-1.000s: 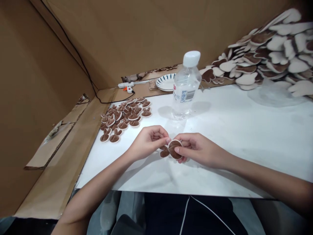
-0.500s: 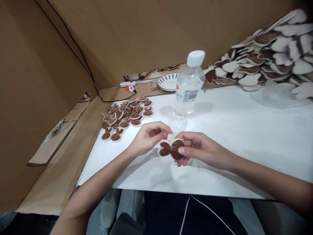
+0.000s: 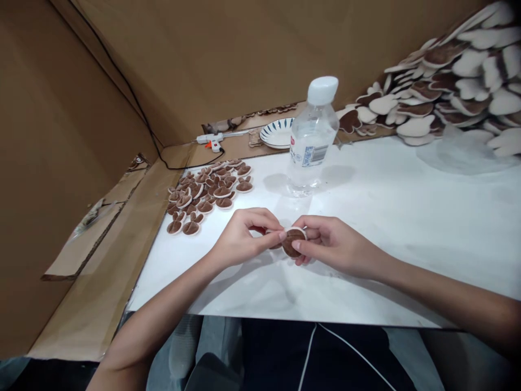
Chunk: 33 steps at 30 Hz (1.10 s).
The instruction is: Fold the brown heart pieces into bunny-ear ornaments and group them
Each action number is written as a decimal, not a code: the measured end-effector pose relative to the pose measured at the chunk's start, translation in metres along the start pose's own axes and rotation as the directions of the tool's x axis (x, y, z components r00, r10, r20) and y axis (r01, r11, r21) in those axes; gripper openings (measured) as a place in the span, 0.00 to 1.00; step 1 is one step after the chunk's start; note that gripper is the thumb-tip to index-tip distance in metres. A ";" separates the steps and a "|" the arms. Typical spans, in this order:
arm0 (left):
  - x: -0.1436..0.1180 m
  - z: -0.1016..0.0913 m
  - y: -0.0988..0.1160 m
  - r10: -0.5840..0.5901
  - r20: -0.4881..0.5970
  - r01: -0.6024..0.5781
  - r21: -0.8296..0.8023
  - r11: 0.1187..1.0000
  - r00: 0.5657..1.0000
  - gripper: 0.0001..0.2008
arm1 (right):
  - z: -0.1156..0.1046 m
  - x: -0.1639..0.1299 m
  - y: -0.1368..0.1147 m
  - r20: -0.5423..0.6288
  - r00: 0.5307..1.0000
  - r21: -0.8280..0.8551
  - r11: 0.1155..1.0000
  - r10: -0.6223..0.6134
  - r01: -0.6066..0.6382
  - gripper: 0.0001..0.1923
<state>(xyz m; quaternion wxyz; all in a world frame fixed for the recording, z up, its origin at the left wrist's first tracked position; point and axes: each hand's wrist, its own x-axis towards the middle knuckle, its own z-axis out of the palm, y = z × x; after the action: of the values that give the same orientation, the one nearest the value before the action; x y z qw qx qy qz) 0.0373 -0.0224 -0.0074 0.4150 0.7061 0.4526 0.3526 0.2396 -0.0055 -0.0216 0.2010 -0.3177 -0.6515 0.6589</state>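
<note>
Two hands met over the table's (image 3: 407,217) near edge: left hand (image 3: 240,239) and right hand (image 3: 329,247) pinched one brown plush patch (image 3: 291,243). It appeared light, soft; best gripped by its white rim.

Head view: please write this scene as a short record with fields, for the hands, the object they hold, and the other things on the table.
left hand: pinches the left side of the brown plush piece
right hand: grips the same piece from the right
brown plush piece: round, white edge, held just above the white table
small pieces: laid in a group at left
water bottle: upright, capped
plate: at back
glue gun: beside plate
large pieces: piled at right
</note>
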 end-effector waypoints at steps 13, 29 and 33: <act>0.005 -0.004 -0.009 -0.168 0.055 0.177 -0.319 0.931 0.984 0.07 | 0.004 -0.002 -0.004 0.154 0.988 0.025 1.000 -0.023 0.019 0.06; 0.006 -0.001 -0.020 0.152 -0.219 -0.189 -0.157 0.969 0.964 0.08 | -0.002 0.000 0.001 -0.006 0.991 0.315 0.940 -0.133 0.128 0.08; 0.002 0.003 -0.022 0.564 -0.259 -0.477 0.330 0.815 0.784 0.02 | -0.002 0.003 0.003 -0.074 0.995 0.441 0.893 -0.065 0.092 0.08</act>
<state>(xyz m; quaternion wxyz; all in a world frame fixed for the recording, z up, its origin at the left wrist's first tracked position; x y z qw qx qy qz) 0.0328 -0.0159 -0.0278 0.1237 0.7768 0.3438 0.5129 0.2388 -0.0021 -0.0248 0.3131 -0.2556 -0.4903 0.7722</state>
